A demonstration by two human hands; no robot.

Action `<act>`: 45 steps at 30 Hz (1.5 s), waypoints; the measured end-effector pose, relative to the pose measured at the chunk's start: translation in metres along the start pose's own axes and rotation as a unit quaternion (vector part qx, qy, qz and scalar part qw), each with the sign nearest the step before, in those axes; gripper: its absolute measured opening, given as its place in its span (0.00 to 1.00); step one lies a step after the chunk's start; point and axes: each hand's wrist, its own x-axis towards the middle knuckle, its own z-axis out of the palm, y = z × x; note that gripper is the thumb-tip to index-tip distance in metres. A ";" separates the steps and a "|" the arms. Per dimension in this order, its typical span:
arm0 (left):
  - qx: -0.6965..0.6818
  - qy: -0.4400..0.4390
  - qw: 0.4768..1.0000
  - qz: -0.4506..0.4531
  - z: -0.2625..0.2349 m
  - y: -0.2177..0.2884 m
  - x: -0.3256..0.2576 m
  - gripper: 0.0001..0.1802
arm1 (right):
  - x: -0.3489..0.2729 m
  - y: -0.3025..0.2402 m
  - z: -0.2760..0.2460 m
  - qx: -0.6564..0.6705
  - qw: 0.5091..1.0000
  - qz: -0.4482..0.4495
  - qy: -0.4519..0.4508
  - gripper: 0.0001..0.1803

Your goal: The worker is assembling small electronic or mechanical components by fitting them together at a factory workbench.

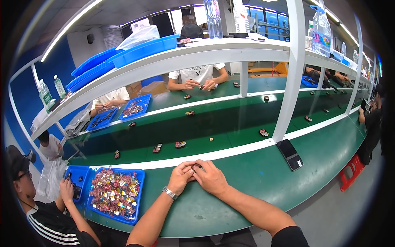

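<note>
My left hand point(180, 178), with a metal watch on its wrist, and my right hand point(210, 177) meet over the near green worktop, just before the white rail. Their closed fingers press together around a small dark and reddish part point(194, 169). Most of it is hidden by the fingers, so its exact kind does not show. Left of my forearm sits a blue tray point(142, 183) heaped with small pink, white and yellow parts.
Small part clusters point(180, 144) lie along the green conveyor belt point(230, 142) beyond the rail. A smartphone point(289, 154) rests to my right, beside a white post point(291, 74). Overhead, a shelf point(185, 54) holds trays and bottles. Co-workers sit at left and opposite.
</note>
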 end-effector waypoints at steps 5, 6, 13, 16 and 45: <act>-0.004 0.073 0.997 0.031 0.009 0.000 -0.001 0.22 | 0.017 0.022 0.015 0.018 0.999 0.031 0.033 0.12; 0.028 0.096 0.994 0.049 0.010 -0.002 0.001 0.20 | 0.025 0.041 0.023 0.023 0.997 0.066 0.043 0.10; 0.180 0.266 0.942 0.097 -0.029 -0.003 0.008 0.10 | 0.061 0.125 0.047 -0.060 0.979 0.190 -0.043 0.16; 0.205 0.275 0.934 0.104 -0.029 -0.004 0.006 0.08 | 0.080 0.103 0.043 -0.101 0.979 0.148 -0.095 0.25; -0.076 -0.076 0.993 -0.049 -0.011 0.013 -0.004 0.18 | 0.019 0.001 -0.033 0.123 0.981 0.029 -0.147 0.33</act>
